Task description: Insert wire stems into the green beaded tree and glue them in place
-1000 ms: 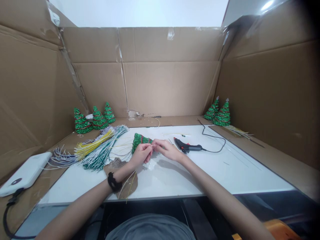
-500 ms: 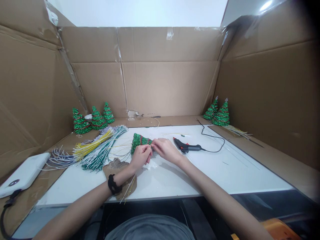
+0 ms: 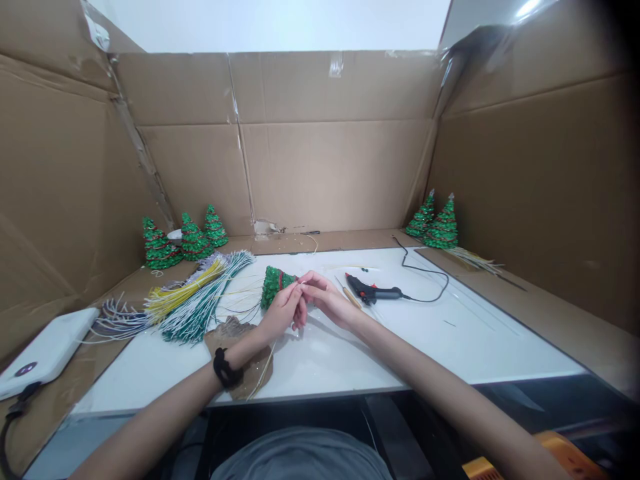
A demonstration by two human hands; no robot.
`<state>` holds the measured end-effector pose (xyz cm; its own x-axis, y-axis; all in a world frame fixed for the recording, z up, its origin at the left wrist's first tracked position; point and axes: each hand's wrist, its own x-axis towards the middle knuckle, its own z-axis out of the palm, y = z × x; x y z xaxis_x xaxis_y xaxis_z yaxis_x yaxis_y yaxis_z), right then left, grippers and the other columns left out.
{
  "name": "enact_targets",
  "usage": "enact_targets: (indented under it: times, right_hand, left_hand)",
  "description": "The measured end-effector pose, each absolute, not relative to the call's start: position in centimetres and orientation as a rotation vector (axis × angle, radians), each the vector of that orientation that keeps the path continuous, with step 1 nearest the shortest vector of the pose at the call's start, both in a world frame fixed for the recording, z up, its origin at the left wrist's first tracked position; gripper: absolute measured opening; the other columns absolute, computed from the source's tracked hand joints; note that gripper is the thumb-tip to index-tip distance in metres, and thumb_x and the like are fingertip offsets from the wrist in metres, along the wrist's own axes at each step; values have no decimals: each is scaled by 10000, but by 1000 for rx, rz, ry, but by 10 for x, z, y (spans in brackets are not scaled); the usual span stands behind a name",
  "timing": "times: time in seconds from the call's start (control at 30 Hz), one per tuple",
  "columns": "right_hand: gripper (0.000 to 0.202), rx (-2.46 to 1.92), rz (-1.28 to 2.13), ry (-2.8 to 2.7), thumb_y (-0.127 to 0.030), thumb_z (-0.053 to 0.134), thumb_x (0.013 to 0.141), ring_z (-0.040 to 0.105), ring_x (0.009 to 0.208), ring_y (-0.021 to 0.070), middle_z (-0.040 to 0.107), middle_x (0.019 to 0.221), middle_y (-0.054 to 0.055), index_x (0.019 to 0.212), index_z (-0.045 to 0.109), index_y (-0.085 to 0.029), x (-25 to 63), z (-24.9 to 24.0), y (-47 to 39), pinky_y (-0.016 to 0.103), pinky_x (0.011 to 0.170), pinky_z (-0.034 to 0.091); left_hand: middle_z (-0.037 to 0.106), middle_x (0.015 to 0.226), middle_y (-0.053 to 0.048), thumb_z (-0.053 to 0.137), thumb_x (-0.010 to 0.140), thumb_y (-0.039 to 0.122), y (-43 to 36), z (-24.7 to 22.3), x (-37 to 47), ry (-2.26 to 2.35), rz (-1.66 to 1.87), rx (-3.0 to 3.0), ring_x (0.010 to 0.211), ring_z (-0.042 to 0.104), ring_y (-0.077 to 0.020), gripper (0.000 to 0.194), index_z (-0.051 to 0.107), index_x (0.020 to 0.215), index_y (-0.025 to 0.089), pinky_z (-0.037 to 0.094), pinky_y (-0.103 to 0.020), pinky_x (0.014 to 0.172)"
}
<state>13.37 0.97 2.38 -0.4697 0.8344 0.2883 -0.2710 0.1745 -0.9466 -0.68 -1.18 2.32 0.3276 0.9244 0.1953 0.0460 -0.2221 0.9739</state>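
A green beaded tree (image 3: 271,283) with red trim lies on its side on the white board, its tip end hidden by my fingers. My left hand (image 3: 284,310) is closed in a pinch beside the tree. Its fingertips meet those of my right hand (image 3: 326,298), also pinched, around something small and pale that I cannot make out. Thin wires fan out left of the tree. Just right of my right hand are a wooden-handled tool (image 3: 351,297) and a black glue gun (image 3: 375,291) with its cord trailing to the right.
Bundles of yellow (image 3: 187,292) and green-white wires (image 3: 197,313) lie at left, near a white power bank (image 3: 47,350). Three trees (image 3: 194,239) stand back left, two (image 3: 442,227) back right. Brown cardboard (image 3: 250,373) lies under my left wrist. Cardboard walls (image 3: 335,177) surround the board (image 3: 430,353).
My right hand has turned a little and its fingers have closed in against my left fingertips. The wooden-handled tool has come into view beside it.
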Motion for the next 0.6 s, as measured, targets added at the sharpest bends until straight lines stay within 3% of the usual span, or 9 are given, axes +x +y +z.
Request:
enact_targets:
  times: [0.2,0.4,0.6]
  right_hand:
    - [246,-532,1286,-1125,-369,686,709,579,767,137,635,880,21,753,506,-207,146,34,26,273,696,459]
    - [227,-610,874,-834,-302,658,703,569,683,114,629,755,-14,839,493,-226,180,43,50,255,656,452]
    - [217,-652,851,-924,-293,632,704,521,613,102,614,739,-7,867,522,-203,178,41,50,245,603,439]
  left_hand:
    - [527,479,38,437,861,479,-9,26,-11,893,987,1607,368,458,-84,319,514,828,171,373,-185,369]
    - [523,472,43,394,850,526,-4,16,-9,825,734,1559,354,453,-77,364,467,800,172,354,-175,346]
    - [575,555,12,534,794,484,-9,17,-5,729,611,1482,432,487,-69,342,521,841,146,369,-183,424]
